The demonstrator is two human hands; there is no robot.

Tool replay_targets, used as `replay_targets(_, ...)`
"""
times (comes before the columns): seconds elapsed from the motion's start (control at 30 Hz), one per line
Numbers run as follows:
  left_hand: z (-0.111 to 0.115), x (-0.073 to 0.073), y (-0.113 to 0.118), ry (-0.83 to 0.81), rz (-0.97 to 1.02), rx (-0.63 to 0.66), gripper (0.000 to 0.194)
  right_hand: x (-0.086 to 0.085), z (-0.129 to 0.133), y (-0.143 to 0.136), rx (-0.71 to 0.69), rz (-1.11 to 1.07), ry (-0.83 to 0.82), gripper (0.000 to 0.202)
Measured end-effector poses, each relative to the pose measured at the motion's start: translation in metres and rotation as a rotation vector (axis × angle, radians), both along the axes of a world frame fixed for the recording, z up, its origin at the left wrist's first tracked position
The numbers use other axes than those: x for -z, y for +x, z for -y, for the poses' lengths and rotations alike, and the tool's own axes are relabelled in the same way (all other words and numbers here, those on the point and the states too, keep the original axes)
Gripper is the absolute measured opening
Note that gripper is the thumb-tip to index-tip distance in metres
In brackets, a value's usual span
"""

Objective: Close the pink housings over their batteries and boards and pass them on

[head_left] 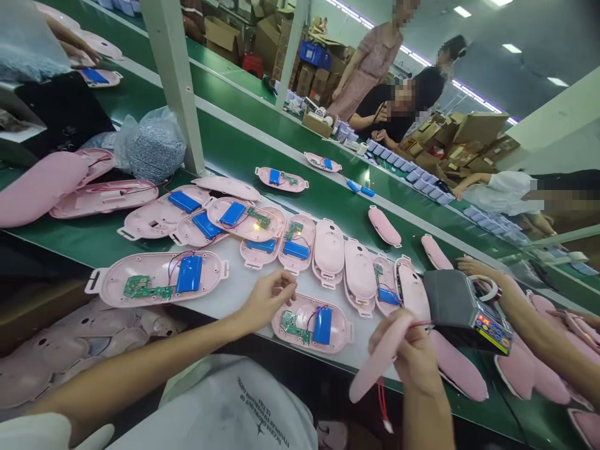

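Note:
My left hand (269, 300) is above the near edge of an open pink shell (342, 340), its fingers bent and the fingertips close together in a pinch. Whatever may be between them is too small to make out. In that shell lie a green circuit board (294, 326) and a blue battery pack (322, 325). My right hand (417, 359) grips a pink shell half (370, 375), held tilted on edge. Red wires (384, 406) with a small white connector hang below it. Another open shell (159, 300) with board and battery lies to the left.
Several pink shells (328, 247) line the green bench, some with lit boards. A dark device with a lit display (492, 328) and a tape roll (485, 287) stands right, beside a co-worker's arm (539, 325). A post (173, 81) rises left, near a bag (157, 147).

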State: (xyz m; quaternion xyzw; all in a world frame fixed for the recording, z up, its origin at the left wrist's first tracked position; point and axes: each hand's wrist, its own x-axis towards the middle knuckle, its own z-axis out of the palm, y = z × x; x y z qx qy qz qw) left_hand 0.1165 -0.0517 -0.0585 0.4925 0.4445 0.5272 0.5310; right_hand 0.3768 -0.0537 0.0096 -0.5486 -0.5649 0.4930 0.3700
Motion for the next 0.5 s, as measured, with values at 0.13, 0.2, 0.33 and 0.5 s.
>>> replay_targets(0.13,0.002,-0.006,-0.002,0.243,-0.161,0.023,0.015,-0.033,-0.013,-0.021,-0.519,0.839,0.1,0.025)
replay_targets(0.2,0.004,-0.009,0.0,0.525,-0.323,-0.008,0.015,-0.035,-0.018,-0.047,-0.52,1.07,0.228,0.034)
replay_targets(0.33,0.003,-0.009,0.007,0.807,-0.547,-0.234,0.014,-0.029,-0.026,-0.075,-0.51,0.978,0.328,0.035)
replay_targets(0.5,-0.001,-0.005,0.011,0.835,-0.628,-0.235,0.013,-0.028,-0.03,-0.074,-0.316,0.793,0.368,0.034)
